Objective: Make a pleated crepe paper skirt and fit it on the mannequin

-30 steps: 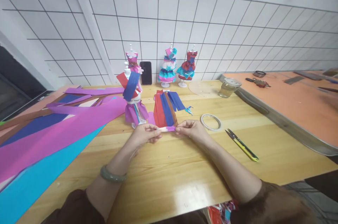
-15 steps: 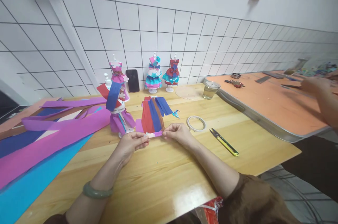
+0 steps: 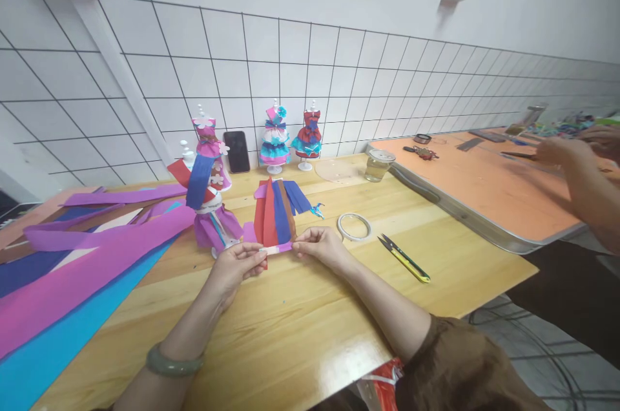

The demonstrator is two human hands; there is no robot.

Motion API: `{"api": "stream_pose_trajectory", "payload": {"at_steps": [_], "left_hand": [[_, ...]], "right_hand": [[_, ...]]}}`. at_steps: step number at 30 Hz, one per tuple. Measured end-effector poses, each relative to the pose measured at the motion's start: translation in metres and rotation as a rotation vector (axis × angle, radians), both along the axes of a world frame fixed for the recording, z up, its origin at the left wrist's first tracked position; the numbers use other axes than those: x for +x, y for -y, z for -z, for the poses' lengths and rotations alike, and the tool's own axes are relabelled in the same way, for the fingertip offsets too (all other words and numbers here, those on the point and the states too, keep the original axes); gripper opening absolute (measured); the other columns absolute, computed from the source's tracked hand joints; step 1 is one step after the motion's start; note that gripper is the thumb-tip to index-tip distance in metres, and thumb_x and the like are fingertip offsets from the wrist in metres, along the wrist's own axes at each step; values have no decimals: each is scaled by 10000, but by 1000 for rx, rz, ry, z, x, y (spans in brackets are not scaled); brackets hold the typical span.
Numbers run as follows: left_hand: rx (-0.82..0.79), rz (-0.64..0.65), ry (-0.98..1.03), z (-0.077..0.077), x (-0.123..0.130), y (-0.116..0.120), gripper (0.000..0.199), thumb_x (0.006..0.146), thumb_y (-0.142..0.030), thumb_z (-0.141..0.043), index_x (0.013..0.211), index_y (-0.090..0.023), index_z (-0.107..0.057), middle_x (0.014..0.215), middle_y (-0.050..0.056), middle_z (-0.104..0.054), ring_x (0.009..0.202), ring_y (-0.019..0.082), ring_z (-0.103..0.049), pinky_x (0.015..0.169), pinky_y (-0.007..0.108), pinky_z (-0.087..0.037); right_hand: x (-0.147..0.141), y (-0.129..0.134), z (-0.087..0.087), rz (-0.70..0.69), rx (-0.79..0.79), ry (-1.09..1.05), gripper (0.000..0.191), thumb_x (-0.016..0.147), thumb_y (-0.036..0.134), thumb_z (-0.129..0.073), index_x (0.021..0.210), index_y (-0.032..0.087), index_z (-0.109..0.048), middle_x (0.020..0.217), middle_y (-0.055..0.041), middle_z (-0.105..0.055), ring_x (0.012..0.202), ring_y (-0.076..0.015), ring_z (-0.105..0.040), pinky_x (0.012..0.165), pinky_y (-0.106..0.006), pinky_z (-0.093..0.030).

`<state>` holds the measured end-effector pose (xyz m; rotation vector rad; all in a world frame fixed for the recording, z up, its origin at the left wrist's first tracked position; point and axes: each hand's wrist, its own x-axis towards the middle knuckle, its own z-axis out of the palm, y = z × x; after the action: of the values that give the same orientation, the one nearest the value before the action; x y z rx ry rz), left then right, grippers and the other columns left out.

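My left hand (image 3: pixel 238 267) pinches the left end of a narrow white-and-purple strip (image 3: pixel 279 248). At its right end, the fingertips of my right hand (image 3: pixel 320 249) are closed on the same strip, which is stretched level just above the table. Behind it lie red, blue and brown crepe paper pieces (image 3: pixel 281 214) side by side; whether the strip is joined to them I cannot tell. Just left of them stands a small mannequin with a purple skirt (image 3: pixel 217 227) and red and blue paper on its top. A bit of red paper shows below my left fingertips.
A tape roll (image 3: pixel 354 227) and yellow-handled thread snips (image 3: pixel 404 259) lie right of my hands. Behind stand dressed mannequins (image 3: pixel 275 139), a phone (image 3: pixel 237 151) and a glass jar (image 3: pixel 379 165). Crepe strips (image 3: pixel 97 256) cover the left. A co-worker's hands (image 3: pixel 564 152) are over an orange-topped table (image 3: pixel 489 185).
The whole view has shifted slightly, so things sit a little further left. Both hands keep their pinch on the strip. At the right, more of the co-worker's hands now shows.
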<state>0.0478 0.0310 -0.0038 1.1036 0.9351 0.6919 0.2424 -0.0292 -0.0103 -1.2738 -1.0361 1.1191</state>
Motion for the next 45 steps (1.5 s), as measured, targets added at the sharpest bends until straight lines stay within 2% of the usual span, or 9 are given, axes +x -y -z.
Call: {"api": "stream_pose_trajectory", "payload": {"at_steps": [3, 6, 12, 15, 23, 30, 36, 40, 45], "left_hand": [[38, 9, 13, 2, 0, 0, 495, 561, -263, -733, 995, -151, -523, 626, 0, -612, 575, 106, -576, 540, 208, -457], [84, 63, 23, 1, 0, 1, 539, 582, -274, -715, 1062, -158, -498, 618, -20, -580, 538, 94, -546, 508, 202, -433], [93, 268, 28, -2, -3, 4, 418, 672, -283, -640, 1055, -144, -548, 666, 1, -558, 567, 90, -520, 553, 218, -416], [84, 313, 9, 1, -4, 3, 356, 681, -297, -629, 991, -125, -595, 645, 10, -558, 558, 91, -507, 575, 230, -410], [224, 238, -68, 2, -3, 0, 390, 636, -327, -657, 965, -118, -638, 652, 27, -596, 583, 104, -505, 598, 238, -401], [299, 180, -139, -1, -1, 1, 401, 612, -342, -670, 949, -124, -655, 582, 9, -600, 537, 95, -486, 525, 208, -359], [304, 151, -128, -4, -1, 3, 328, 583, -328, -695, 847, -133, -682, 558, -6, -595, 497, 79, -462, 480, 188, -345], [274, 134, -125, -5, -1, 3, 307, 575, -316, -706, 814, -126, -680, 519, -18, -573, 457, 61, -439, 451, 175, -332], [236, 110, -114, -6, 0, 3, 293, 556, -298, -720, 780, -115, -679, 501, -16, -571, 427, 48, -419, 418, 164, -320]], "right_hand": [[0, -1, 1, -14, 10, -20, 296, 524, 375, -732, 695, 155, -634, 577, 10, -633, 488, -95, -552, 543, -232, -435], [0, -1, 2, -58, 23, -32, 317, 553, 360, -718, 789, 161, -647, 615, 18, -628, 508, -88, -542, 558, -231, -433], [2, 4, -3, -185, 16, 45, 288, 671, 328, -635, 918, 181, -662, 632, 31, -603, 509, -63, -502, 556, -203, -397], [3, 6, -5, -205, -2, 88, 283, 689, 327, -619, 920, 172, -669, 609, 23, -603, 507, -67, -501, 554, -204, -382], [6, 4, -3, -144, 2, 70, 339, 629, 358, -669, 889, 140, -678, 663, -14, -642, 557, -93, -520, 571, -228, -387], [6, 4, -7, -82, 48, 178, 296, 623, 345, -679, 846, 152, -698, 742, -36, -666, 580, -102, -522, 552, -231, -380], [7, 9, -13, -79, 42, 207, 273, 648, 326, -666, 853, 148, -694, 684, -27, -641, 485, -63, -443, 435, -197, -307], [8, 8, -11, -93, 52, 210, 268, 647, 327, -668, 844, 146, -689, 753, -38, -640, 520, -68, -466, 435, -192, -307], [7, 7, -10, -88, 41, 205, 244, 646, 318, -670, 815, 142, -681, 693, -24, -628, 520, -73, -477, 448, -195, -320]]}}
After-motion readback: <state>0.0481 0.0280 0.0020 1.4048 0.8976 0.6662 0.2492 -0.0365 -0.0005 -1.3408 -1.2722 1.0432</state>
